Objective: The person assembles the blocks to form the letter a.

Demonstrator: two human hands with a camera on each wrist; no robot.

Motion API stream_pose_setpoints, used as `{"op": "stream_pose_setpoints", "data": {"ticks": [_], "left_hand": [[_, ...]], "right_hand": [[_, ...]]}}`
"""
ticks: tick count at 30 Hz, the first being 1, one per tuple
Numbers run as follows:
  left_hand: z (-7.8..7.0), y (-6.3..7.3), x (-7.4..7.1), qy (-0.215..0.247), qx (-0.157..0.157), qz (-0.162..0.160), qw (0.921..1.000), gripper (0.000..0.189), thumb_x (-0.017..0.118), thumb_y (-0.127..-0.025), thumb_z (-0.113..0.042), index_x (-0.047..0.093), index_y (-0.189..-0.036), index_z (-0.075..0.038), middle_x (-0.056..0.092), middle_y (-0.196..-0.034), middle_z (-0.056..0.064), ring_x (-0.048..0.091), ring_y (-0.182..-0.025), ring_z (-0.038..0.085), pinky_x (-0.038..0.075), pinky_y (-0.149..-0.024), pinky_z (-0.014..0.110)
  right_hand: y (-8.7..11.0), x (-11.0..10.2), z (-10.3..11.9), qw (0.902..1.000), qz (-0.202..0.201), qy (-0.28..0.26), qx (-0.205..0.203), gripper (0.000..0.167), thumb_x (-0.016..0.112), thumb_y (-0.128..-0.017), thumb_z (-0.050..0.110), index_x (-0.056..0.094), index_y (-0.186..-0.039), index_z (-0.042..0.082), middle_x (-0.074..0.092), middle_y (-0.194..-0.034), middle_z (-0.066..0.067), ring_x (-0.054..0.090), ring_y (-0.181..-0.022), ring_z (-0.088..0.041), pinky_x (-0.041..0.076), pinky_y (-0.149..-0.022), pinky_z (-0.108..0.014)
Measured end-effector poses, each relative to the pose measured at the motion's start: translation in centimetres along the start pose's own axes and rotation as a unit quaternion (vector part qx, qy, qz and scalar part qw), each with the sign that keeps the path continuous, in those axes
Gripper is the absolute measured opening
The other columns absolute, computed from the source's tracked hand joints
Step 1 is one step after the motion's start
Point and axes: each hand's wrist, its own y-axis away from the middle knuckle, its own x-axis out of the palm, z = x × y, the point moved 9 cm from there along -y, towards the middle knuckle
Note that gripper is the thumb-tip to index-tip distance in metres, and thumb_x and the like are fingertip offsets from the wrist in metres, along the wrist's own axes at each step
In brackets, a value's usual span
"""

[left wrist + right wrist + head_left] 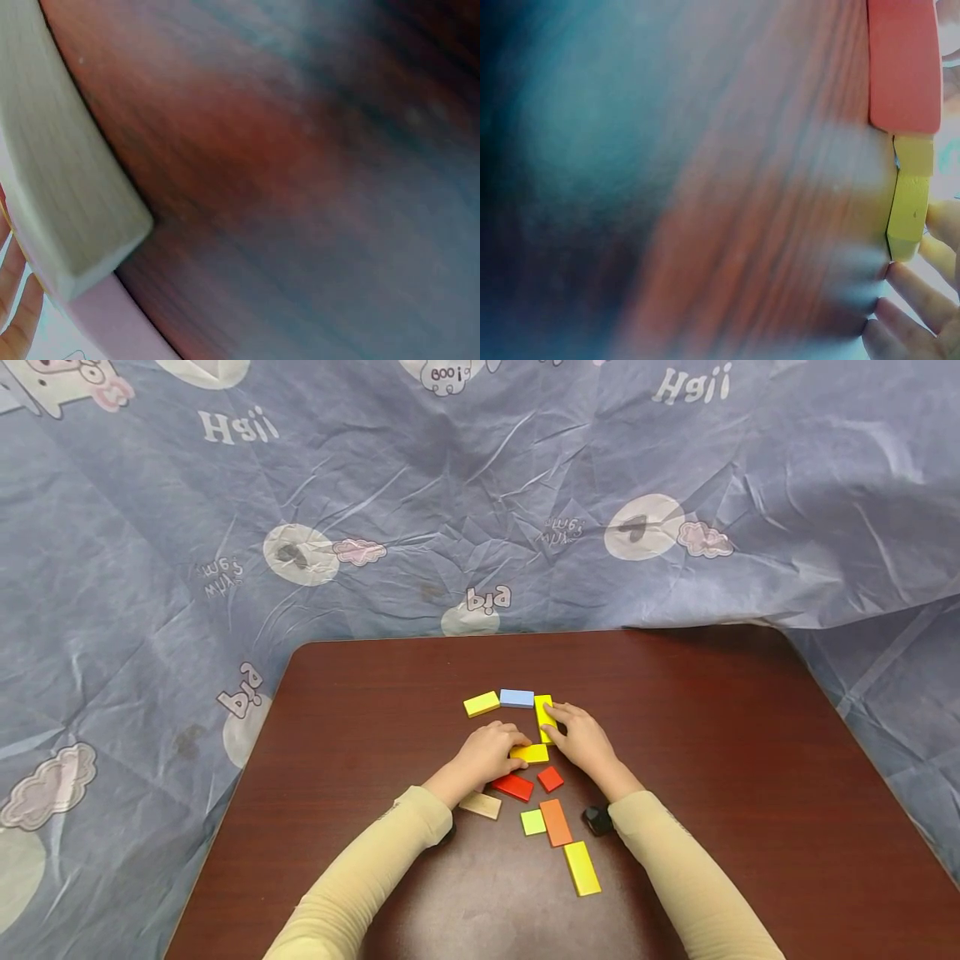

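Note:
My left hand (489,752) pinches a yellow block (534,753) that lies crosswise on the table, thumb on the near side and fingers on the far side. With thumb and fingertips, my right hand (585,742) grips another yellow block (544,720), which points away from me; its near end meets the first block's right part. A blue block (517,698) lies left of that block's far end, and a paler yellow block (482,703) touches the blue one at an angle. In the right wrist view, fingers (922,289) show beside a yellow block (909,206).
Closer to me lie a red block (513,787), a small red block (550,778), a plain wooden block (481,805), a light green block (533,822), an orange block (556,822) and a yellow block (582,868). A patterned blue cloth (420,510) hangs behind the brown table (375,685).

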Motion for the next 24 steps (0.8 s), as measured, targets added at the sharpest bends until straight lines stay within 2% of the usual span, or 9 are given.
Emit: {"op": "stream_pose_setpoints", "data": {"ticks": [6, 24], "left_hand": [[0.04, -0.22, 0.19, 0.005, -0.004, 0.002, 1.0000, 0.035, 0.072, -0.090, -0.036, 0.071, -0.121, -0.021, 0.069, -0.115, -0.005, 0.061, -0.105, 0.016, 0.052, -0.090, 0.031], [0.29, -0.03, 0.18, 0.003, -0.008, 0.002, 1.0000, 0.035, 0.072, -0.090, -0.035, 0.072, -0.121, -0.021, 0.069, -0.114, -0.004, 0.061, -0.103, 0.016, 0.052, -0.090, 0.030]], "right_hand": [[0.00, 0.05, 0.06, 1.0000, -0.001, 0.002, -0.002, 0.053, 0.067, -0.094, 0.027, 0.053, -0.142, 0.010, 0.053, -0.144, -0.017, 0.047, -0.135, -0.038, 0.041, -0.108, -0.055], [0.01, 0.19, -0.17, 0.9999, 0.006, -0.002, 0.012, 0.054, 0.067, -0.094, 0.028, 0.052, -0.143, 0.011, 0.052, -0.145, -0.016, 0.045, -0.137, -0.038, 0.041, -0.108, -0.057]]}}
